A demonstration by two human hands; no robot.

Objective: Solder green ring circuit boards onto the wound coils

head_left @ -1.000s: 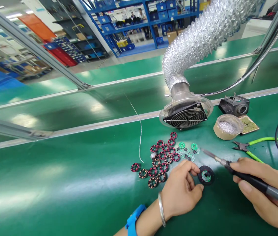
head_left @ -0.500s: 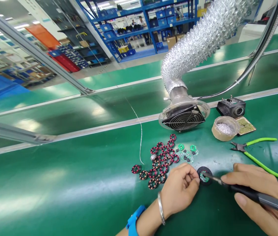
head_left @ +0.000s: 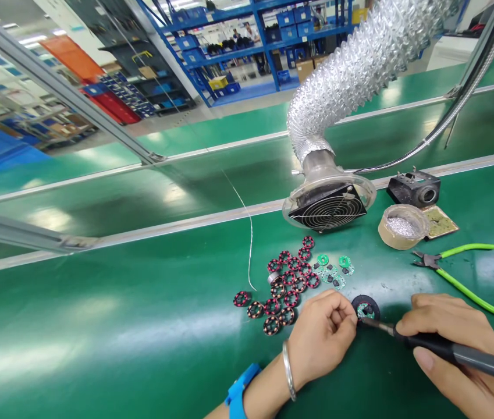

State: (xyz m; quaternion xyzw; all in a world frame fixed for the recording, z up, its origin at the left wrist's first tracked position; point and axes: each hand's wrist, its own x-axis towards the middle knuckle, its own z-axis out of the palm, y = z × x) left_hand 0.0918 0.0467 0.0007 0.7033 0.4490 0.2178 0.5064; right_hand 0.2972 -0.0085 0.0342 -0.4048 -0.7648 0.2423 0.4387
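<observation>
A small round green circuit board (head_left: 366, 310) sits inside a black ring (head_left: 373, 301) on the green bench. My right hand (head_left: 460, 343) grips a soldering iron (head_left: 439, 344), whose tip meets the lower left part of the board. At the ring's left edge is my left hand (head_left: 325, 331), its thumb and forefinger pinched together; whatever lies between them is too small or hidden to name. Left of that hand lie several ring-shaped coil cores (head_left: 291, 299), wound in red and copper. Loose small circuit boards (head_left: 331, 276) lie behind the ring.
Over the bench hangs a fume extractor fan (head_left: 331, 212) on a silver duct (head_left: 343, 87). Green-handled cutters (head_left: 465, 297) lie at the right, below a tub of metal shavings (head_left: 401, 227), a sponge tray (head_left: 441, 222) and a black iron stand (head_left: 416, 189). A thin wire (head_left: 251, 244) dangles left of centre.
The soldering iron's tip has moved down and left across the board, from its right side to the lower left edge. My left hand stays pinched at the ring.
</observation>
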